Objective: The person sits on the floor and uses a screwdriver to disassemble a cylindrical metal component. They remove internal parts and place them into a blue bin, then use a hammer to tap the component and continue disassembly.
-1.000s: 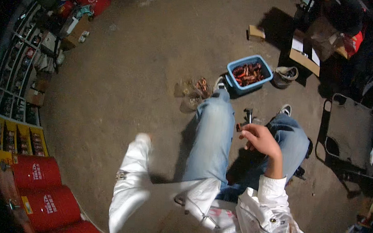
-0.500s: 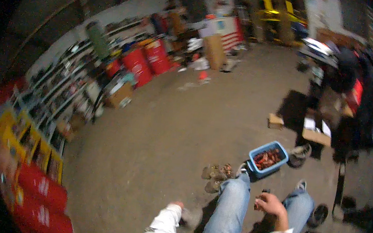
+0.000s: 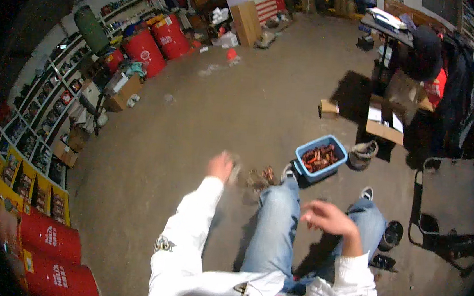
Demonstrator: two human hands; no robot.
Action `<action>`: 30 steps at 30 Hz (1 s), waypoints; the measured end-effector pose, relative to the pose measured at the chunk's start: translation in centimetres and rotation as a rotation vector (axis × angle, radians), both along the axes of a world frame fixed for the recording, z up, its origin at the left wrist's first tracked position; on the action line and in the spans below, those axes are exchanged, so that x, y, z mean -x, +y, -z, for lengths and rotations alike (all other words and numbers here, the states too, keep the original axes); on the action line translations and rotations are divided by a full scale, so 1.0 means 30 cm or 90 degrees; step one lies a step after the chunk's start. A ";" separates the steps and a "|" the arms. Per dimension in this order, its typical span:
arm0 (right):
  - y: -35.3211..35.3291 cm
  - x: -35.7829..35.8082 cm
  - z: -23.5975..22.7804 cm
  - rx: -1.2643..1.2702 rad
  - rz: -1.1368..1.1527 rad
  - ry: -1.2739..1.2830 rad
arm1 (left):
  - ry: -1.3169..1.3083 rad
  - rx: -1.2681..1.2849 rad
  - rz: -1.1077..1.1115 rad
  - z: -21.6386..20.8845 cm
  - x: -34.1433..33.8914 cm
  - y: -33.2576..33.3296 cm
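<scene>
My left hand (image 3: 221, 166) reaches forward over the floor, its fingers blurred. A pale brownish, blurred thing (image 3: 235, 169) is right beside its fingers; whether I hold it, I cannot tell. Just right of it, several brownish, translucent lumps (image 3: 254, 179) and a small coppery heap (image 3: 268, 174) lie by my left shoe. My right hand (image 3: 329, 218) hangs between my knees, fingers loosely bent and apart, with nothing visible in them. Ahead of my feet stands a blue plastic tub (image 3: 303, 149) holding many reddish-brown small pieces (image 3: 320, 158).
A grey-beige round container (image 3: 363, 153) stands right of the tub. Farther on are an opened cardboard box (image 3: 385, 131) and a small box (image 3: 329, 108). A dark folding chair (image 3: 453, 195) is at right. Red drums (image 3: 51, 236) and shelves (image 3: 43, 108) line the left.
My view has tilted, so the tub sits higher in the picture. My left arm has stretched forward toward the lumps. My right hand, earlier bent around something dark, now has its fingers apart.
</scene>
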State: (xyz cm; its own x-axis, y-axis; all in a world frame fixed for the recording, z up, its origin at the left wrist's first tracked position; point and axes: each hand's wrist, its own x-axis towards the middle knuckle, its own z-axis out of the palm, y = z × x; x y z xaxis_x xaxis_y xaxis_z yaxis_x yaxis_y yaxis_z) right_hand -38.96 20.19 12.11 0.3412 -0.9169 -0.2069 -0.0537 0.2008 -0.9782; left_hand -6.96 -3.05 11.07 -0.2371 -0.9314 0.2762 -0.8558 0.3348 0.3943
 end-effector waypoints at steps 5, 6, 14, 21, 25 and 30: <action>-0.062 0.076 -0.110 0.224 0.177 -0.048 | 0.435 -0.050 0.157 -0.170 0.520 0.036; -0.077 0.086 -0.125 0.233 0.215 -0.099 | 0.466 -0.035 0.171 -0.186 0.612 0.082; -0.258 0.302 -0.116 0.161 0.536 -0.475 | 0.273 -0.008 0.472 -0.177 1.011 0.348; -0.250 0.396 0.065 0.203 0.580 -0.720 | 0.368 0.028 0.540 -0.016 1.052 0.328; -0.233 0.386 0.071 0.139 0.657 -0.692 | 0.318 0.092 0.520 0.020 1.037 0.321; -0.231 0.341 0.074 0.143 0.617 -0.682 | 0.323 0.066 0.497 0.021 1.028 0.304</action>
State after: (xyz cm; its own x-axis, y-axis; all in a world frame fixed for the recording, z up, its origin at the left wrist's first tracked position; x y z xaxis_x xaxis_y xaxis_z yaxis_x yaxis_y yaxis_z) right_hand -49.19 13.26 9.90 -0.5203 -0.8501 -0.0819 0.7692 -0.4248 -0.4774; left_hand -37.79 6.08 10.43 -0.6137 -0.5241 0.5905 -0.1075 0.7964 0.5952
